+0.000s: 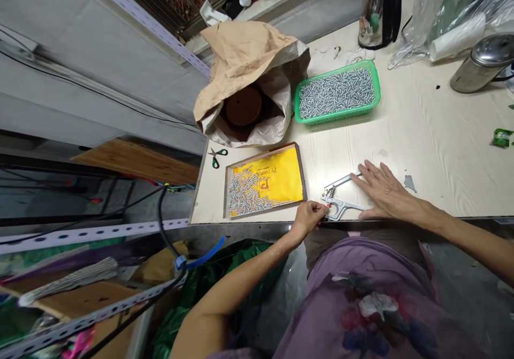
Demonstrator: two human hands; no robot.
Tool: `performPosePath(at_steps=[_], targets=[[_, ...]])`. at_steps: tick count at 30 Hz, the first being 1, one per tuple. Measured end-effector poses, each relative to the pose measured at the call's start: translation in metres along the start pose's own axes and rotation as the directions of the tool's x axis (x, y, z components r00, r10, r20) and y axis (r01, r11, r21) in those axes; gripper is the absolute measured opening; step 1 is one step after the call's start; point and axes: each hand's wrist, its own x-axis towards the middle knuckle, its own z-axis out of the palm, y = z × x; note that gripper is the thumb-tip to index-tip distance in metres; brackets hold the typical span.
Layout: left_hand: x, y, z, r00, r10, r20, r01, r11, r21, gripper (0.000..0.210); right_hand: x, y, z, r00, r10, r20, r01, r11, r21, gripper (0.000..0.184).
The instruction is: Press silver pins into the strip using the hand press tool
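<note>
Purple flowered garment (pixel 361 300) fills the lower frame, closest to the lens, at the near edge of the pale wood-grain surface (pixel 433 134). Left to right along that surface: green-handled scissors (pixel 217 156) lie at the far left corner; just beside them sits a shallow brown-rimmed tray (pixel 265 182) lined with yellow printed paper, small silver screws heaped in its left half. Behind the tray stands an open brown paper sack (pixel 249 75) with a dark round item inside. Left hand (pixel 309 217) rests at the near edge, right of the tray, fingers curled; its grip is closed on the head end of the metal hand tool (pixel 339 198), beside a small red part. The tool lies flat, two handles spread toward the right. Right hand (pixel 385 193) lies palm-down over those handles, fingers extended, grip wide and flat, pressing rather than clasping. Farther back, a green basket (pixel 338 92) holds many silver screws. A steel kettle (pixel 379 8) stands behind it.
</note>
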Motion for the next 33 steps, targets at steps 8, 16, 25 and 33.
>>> performPosePath(at_steps=[8,16,25,33], targets=[[0.001,-0.004,-0.001,1.0,-0.001,0.001,0.001,1.0,-0.012,0.013,0.001,-0.009,-0.001,1.0,0.01,0.008,-0.01,0.999,0.04,0.078],[-0.006,-0.026,0.001,0.924,0.367,-0.108,-0.324,0.9,0.291,0.018,-0.005,-0.016,0.001,0.997,0.013,-0.07,-0.001,0.986,0.165,0.063],[0.046,-0.001,0.037,0.536,0.791,0.294,-0.759,0.3,0.578,0.051,-0.005,-0.017,0.026,0.985,0.048,-0.167,-0.008,0.973,0.232,0.087],[0.045,0.034,0.029,0.591,0.668,0.452,-0.754,0.258,0.604,0.072,-0.011,0.013,0.045,0.981,0.19,0.028,-0.191,0.951,0.245,0.081]])
